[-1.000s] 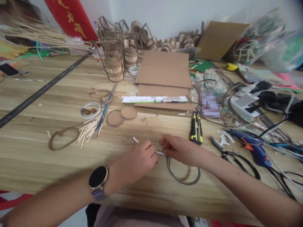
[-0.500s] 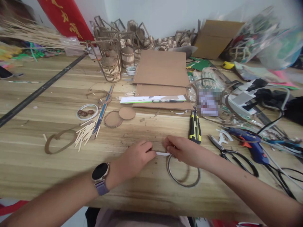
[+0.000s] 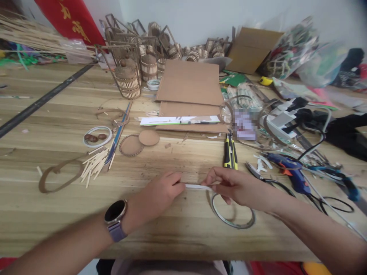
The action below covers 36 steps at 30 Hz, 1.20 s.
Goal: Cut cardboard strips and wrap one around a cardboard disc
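Note:
A narrow white strip stretches between my two hands, low over the front of the wooden table. Its left end is pinched in the fingers of my left hand; a watch is on that wrist. My right hand has closed fingers on the strip's other end. Below the right hand is a thin ring, its top edge partly hidden by the fingers. Whether the ring and strip are joined cannot be made out.
Behind my right hand lies a yellow-black cutter. Scissors and a blue glue gun are at the right. Pale sticks, a brown loop and round card discs lie left. Cardboard sheets are farther back.
My right hand has moved a little right, and more of the white strip shows between the hands. The ring has shifted right with it. The view has turned slightly.

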{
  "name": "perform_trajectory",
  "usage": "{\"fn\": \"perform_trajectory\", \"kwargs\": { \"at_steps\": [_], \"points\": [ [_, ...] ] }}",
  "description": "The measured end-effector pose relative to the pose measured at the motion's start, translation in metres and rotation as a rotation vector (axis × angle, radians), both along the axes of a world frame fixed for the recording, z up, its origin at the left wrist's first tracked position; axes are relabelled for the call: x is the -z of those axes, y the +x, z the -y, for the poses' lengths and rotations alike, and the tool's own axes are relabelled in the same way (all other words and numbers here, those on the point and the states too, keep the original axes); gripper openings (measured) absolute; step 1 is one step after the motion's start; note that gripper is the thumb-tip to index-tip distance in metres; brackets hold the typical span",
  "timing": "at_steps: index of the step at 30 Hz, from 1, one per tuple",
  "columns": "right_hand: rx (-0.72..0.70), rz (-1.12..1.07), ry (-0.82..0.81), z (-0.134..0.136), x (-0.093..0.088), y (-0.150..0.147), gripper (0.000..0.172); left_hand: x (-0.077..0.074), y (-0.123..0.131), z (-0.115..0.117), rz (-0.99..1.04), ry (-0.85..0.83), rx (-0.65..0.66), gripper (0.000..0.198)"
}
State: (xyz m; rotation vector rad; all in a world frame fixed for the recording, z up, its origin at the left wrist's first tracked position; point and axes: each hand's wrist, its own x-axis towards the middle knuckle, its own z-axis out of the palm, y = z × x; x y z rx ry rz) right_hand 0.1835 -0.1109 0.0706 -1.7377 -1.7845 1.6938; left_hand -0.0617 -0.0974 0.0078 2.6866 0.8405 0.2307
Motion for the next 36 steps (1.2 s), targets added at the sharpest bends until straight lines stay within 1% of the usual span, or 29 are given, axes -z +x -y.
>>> {"fn": "perform_trajectory", "kwargs": {
  "at_steps": [4, 8, 10, 12, 14, 17, 20, 24, 30, 36],
  "points": [
    [0.027, -0.052, -0.07, 0.0, -0.002, 0.005, 0.023, -0.003, 0.001, 0.001, -0.01, -0.004, 0.0, 0.027],
    [0.083, 0.004, -0.021, -0.001, -0.001, 0.017, 0.029, -0.002, 0.001, 0.001, -0.003, -0.001, -0.007, 0.027],
    [0.118, 0.03, -0.035, 0.0, 0.001, 0.024, 0.034, 0.0, 0.001, 0.001, -0.001, 0.002, -0.01, 0.029],
    [0.127, 0.04, -0.042, 0.001, 0.003, 0.029, 0.036, 0.001, 0.001, 0.001, -0.003, 0.001, -0.012, 0.031],
    [0.119, 0.041, -0.014, 0.001, 0.004, 0.031, 0.037, 0.002, 0.001, 0.001, 0.001, 0.005, -0.011, 0.032],
    [0.082, 0.058, 0.015, 0.0, 0.004, 0.031, 0.035, 0.004, 0.0, 0.0, 0.007, 0.017, -0.013, 0.033],
    [0.039, 0.104, 0.039, -0.002, 0.006, 0.03, 0.028, 0.006, 0.0, 0.0, 0.021, 0.018, -0.012, 0.031],
    [0.034, 0.17, 0.062, -0.003, 0.013, 0.035, 0.02, 0.009, -0.001, 0.001, 0.05, 0.026, -0.022, 0.031],
    [0.042, 0.204, 0.083, 0.001, 0.025, 0.044, 0.019, 0.011, -0.001, 0.0, 0.07, 0.043, -0.02, 0.03],
    [0.006, 0.279, 0.111, 0.002, 0.025, 0.043, 0.015, 0.008, -0.001, 0.0, 0.052, 0.031, -0.007, 0.032]
  ]
}}
